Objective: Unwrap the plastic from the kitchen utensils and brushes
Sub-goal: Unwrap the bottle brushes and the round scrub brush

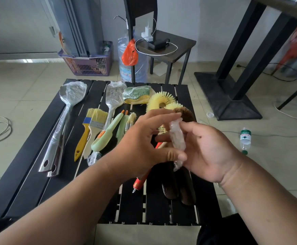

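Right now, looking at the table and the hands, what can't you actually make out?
Head view only:
- Wad of plastic wrap: whether anything is inside; crumpled, and both hands cover its ends.
- Red-handled tool: its head, hidden behind the left hand.
- Bottle on the floor: label too small.
- Right hand: fingertips hidden behind the wrap.

A black slatted desk (38, 165) stands on a pale beige tiled floor (20, 89). On it lie a shiny silver spoon (62, 124) and spatula (113, 99) in clear film, a green and yellow sponge (138, 94), a yellow-handled brush (84, 133) with a blue band, pale green brushes (107, 133), a yellow ring brush (159, 100) and an orange-red handle (141, 181). Behind stand a purple basket (92, 65) and an orange bag (130, 53).
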